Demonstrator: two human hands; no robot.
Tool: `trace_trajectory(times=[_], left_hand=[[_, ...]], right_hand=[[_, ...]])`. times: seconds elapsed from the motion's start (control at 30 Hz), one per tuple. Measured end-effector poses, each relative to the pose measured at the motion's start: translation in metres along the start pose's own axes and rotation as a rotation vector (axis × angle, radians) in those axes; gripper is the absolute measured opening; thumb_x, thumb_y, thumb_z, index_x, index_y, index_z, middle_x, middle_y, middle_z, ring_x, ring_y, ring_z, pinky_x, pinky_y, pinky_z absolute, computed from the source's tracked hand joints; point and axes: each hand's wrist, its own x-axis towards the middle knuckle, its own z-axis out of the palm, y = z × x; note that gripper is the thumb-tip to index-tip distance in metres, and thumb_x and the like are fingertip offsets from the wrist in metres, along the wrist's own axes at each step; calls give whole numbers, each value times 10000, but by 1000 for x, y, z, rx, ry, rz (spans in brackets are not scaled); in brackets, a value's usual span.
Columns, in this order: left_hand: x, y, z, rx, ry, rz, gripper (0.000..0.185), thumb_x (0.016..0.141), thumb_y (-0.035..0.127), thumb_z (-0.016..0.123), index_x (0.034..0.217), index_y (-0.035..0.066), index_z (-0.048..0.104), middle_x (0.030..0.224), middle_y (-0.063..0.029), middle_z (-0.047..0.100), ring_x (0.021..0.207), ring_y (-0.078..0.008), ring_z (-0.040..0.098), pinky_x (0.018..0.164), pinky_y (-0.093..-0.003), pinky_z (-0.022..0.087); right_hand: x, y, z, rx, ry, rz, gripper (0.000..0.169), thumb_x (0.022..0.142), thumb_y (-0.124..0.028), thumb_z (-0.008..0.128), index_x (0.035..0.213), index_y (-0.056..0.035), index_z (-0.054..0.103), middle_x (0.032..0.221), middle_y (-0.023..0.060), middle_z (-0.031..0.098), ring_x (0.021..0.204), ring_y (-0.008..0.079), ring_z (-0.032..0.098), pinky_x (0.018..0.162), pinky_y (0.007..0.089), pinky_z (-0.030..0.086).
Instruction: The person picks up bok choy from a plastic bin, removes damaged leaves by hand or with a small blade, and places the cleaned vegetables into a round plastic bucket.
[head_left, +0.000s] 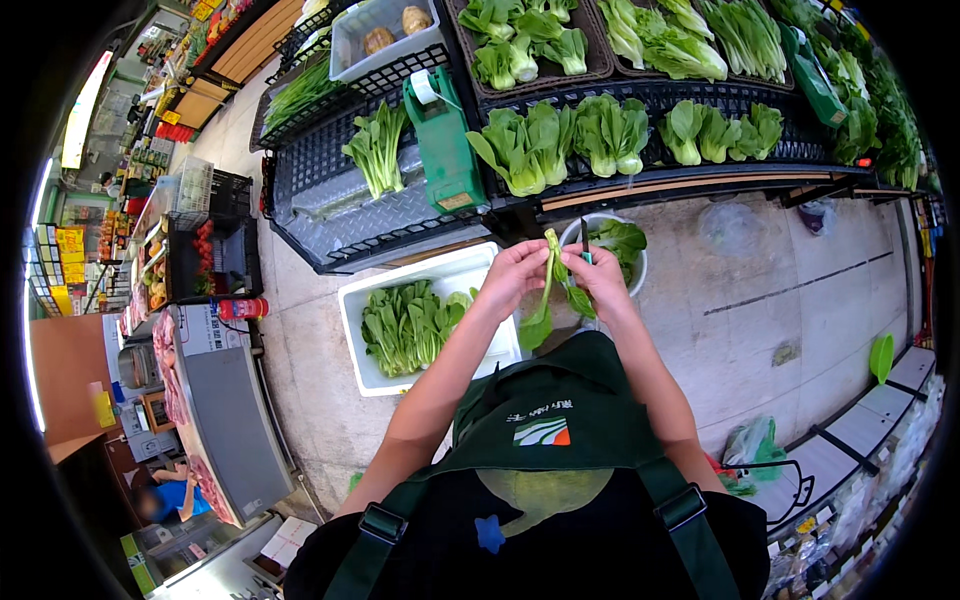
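Note:
My left hand (517, 274) pinches a pale-stemmed leafy green (553, 259), its stem end up and a broad leaf hanging down. My right hand (600, 276) is close beside it, holding a small knife (586, 238) with a dark blade pointing away from me and a teal handle. The right fingertips are also at the green's leaves; whether they grip them I cannot tell. Beyond that hand stands a white bucket (640, 274) with loose green leaves (621, 238) inside. Left of my hands, a white foam box (351, 319) holds a pile of leafy greens (409, 326).
Black display crates (319, 161) run ahead, with bundled bok choy (607, 135) and a green tape dispenser (448, 146). Plastic bags (731, 229) lie on the floor at right. A meat counter (225, 412) stands at left, with a person (180, 495) behind it.

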Motion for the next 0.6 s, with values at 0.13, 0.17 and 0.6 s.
trace_trajectory(times=[0.13, 0.17, 0.6], left_hand=[[-4, 3, 14, 118, 51, 110, 222, 879, 170, 578, 1069, 56, 563, 926, -19, 612, 799, -112, 601, 706, -247, 498], [-1, 0, 10, 124, 71, 118, 223, 888, 169, 561, 1079, 53, 561, 962, -39, 620, 831, -131, 612, 734, -265, 504], [-5, 14, 15, -75, -64, 71, 266, 921, 153, 488, 1159, 43, 529, 1039, -79, 615, 922, -182, 613, 774, -304, 503]], right_hand=[[-1, 3, 8, -112, 17, -232, 116, 785, -70, 659, 878, -7, 631, 731, -23, 571, 664, 32, 492, 608, 183, 406], [0, 6, 7, -141, 7, -302, 113, 783, -61, 658, 876, -4, 631, 753, -13, 585, 697, 39, 507, 646, 189, 424], [-5, -8, 1, -131, 73, -363, 134, 781, -69, 652, 892, 3, 629, 801, 6, 605, 714, 49, 508, 680, 192, 420]])
